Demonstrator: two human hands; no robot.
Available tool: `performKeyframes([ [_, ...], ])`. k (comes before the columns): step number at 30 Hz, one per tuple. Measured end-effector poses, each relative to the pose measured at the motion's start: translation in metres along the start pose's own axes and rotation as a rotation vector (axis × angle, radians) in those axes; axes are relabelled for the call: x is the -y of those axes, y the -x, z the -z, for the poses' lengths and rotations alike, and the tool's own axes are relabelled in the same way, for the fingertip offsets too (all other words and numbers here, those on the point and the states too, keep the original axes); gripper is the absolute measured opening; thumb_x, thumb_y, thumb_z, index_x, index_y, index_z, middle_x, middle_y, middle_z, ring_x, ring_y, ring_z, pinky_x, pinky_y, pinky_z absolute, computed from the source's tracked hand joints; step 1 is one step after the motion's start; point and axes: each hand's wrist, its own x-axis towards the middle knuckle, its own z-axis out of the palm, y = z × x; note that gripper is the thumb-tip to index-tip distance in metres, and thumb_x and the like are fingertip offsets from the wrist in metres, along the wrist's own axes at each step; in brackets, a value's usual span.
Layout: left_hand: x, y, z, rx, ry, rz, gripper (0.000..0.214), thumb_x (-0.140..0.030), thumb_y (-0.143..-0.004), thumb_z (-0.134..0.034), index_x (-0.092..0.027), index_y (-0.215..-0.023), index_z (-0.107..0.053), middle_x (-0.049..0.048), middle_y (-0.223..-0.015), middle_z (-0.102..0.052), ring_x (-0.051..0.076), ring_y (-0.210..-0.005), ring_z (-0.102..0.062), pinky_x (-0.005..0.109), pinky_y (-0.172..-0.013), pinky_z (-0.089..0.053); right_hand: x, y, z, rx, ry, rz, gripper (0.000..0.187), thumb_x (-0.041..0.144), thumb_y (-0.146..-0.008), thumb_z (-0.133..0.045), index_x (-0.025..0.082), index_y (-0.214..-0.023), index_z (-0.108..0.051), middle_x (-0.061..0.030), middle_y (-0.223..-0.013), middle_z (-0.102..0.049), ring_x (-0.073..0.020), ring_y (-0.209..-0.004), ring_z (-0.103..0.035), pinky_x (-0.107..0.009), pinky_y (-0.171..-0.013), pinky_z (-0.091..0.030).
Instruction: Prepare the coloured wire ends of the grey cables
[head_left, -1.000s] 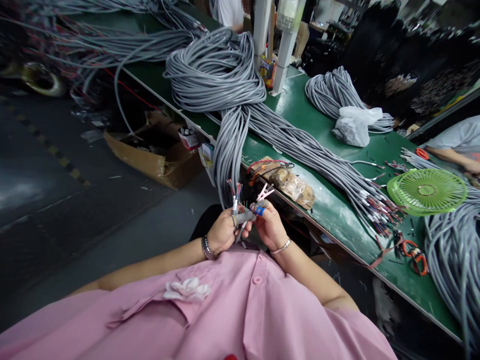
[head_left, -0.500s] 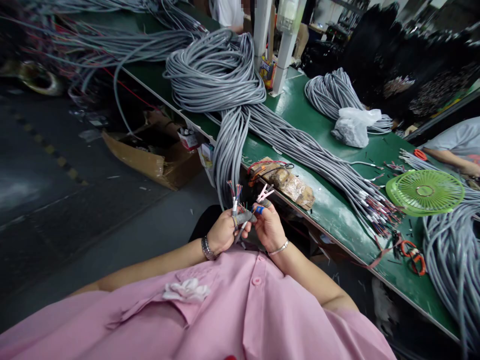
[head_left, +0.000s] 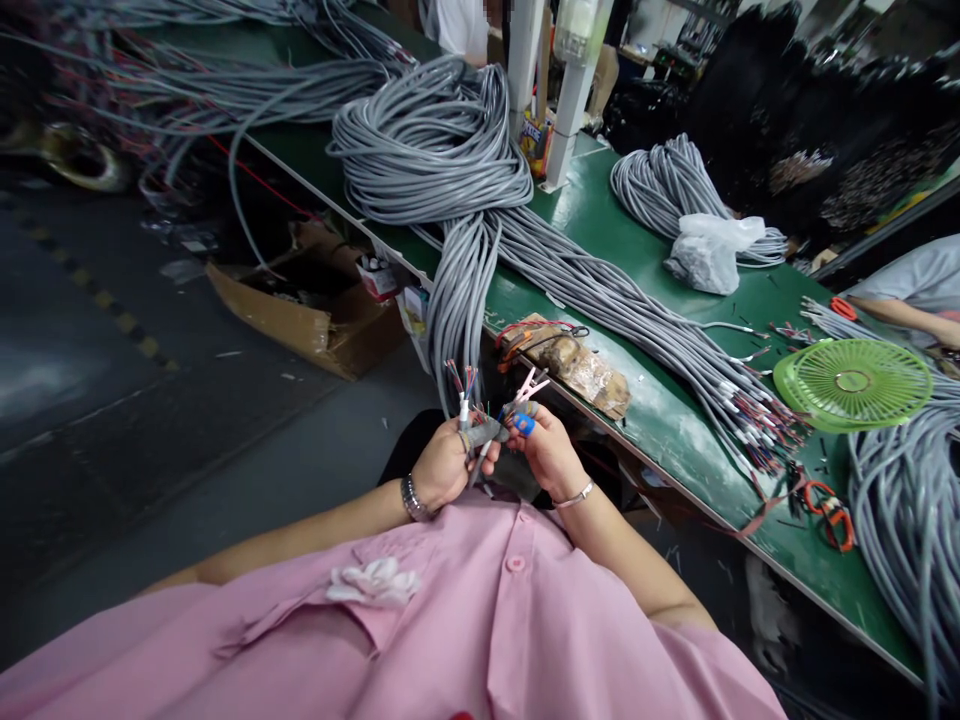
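In front of my chest, my left hand (head_left: 444, 465) is closed around the grey cable ends, with grey wrapping on its thumb. One stripped cable end (head_left: 464, 395) rises from that grip, its thin red, blue and dark wires fanned out. My right hand (head_left: 547, 450), blue tape (head_left: 524, 424) round a finger, pinches thin wires (head_left: 504, 425) close to the left thumb; single strands are too small to make out. A pink clip (head_left: 531, 386) shows just beyond the right fingertips. From the table edge, a hanging bundle of grey cables (head_left: 463, 290) drops toward my hands.
A taped block (head_left: 581, 365) with a red-and-black lead lies at the edge of the green table (head_left: 660, 400). Further right are a green fan (head_left: 853, 384), orange-handled scissors (head_left: 828, 515) and cable piles. A cardboard box (head_left: 300, 320) sits below left. A co-worker's arm (head_left: 911, 318) is at far right.
My right hand has shifted slightly right, its fingers turned in over the thin wires. My left hand keeps its grip, and the cable end has tilted a little left.
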Motion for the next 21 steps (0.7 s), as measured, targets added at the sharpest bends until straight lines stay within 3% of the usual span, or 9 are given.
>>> performKeyframes([
  [5, -0.001, 0.001, -0.001, -0.048, -0.022, 0.008, 0.025, -0.035, -0.072, -0.071, -0.015, -0.073, -0.056, 0.0005, -0.054, -0.062, 0.010, -0.038, -0.054, 0.019, -0.035, -0.028, -0.005, -0.003, 0.001, -0.094, 0.145, 0.077, 0.018, 0.030, -0.072, -0.076, 0.016, -0.077, -0.065, 0.0007, -0.067, -0.062, -0.0091, -0.058, -0.053, -0.021, -0.056, -0.042],
  [11, -0.001, -0.001, 0.000, -0.105, -0.011, -0.029, 0.026, -0.035, -0.070, -0.073, -0.015, -0.075, -0.057, 0.0009, -0.057, -0.064, 0.010, -0.040, -0.055, 0.019, -0.035, -0.026, -0.010, -0.003, 0.003, -0.090, 0.059, 0.054, 0.018, 0.028, -0.070, -0.077, 0.017, -0.075, -0.065, 0.0025, -0.062, -0.058, -0.0088, -0.056, -0.050, -0.022, -0.055, -0.041],
  [16, -0.001, -0.001, 0.000, -0.135, -0.074, -0.067, 0.026, -0.033, -0.069, -0.075, -0.015, -0.078, -0.059, 0.0006, -0.060, -0.065, 0.010, -0.042, -0.056, 0.018, -0.035, -0.025, -0.010, -0.002, 0.001, -0.137, 0.154, 0.174, 0.017, 0.029, -0.070, -0.076, 0.018, -0.079, -0.066, 0.0016, -0.071, -0.063, -0.0094, -0.061, -0.052, -0.022, -0.058, -0.042],
  [21, 0.000, 0.000, -0.001, -0.136, -0.069, -0.115, 0.023, -0.032, -0.071, -0.074, -0.015, -0.078, -0.060, 0.0012, -0.063, -0.067, 0.010, -0.042, -0.057, 0.018, -0.036, -0.026, -0.011, -0.004, -0.001, -0.112, 0.034, 0.023, 0.022, 0.033, -0.070, -0.075, 0.018, -0.073, -0.060, 0.0043, -0.061, -0.055, -0.0084, -0.054, -0.049, -0.021, -0.053, -0.042],
])
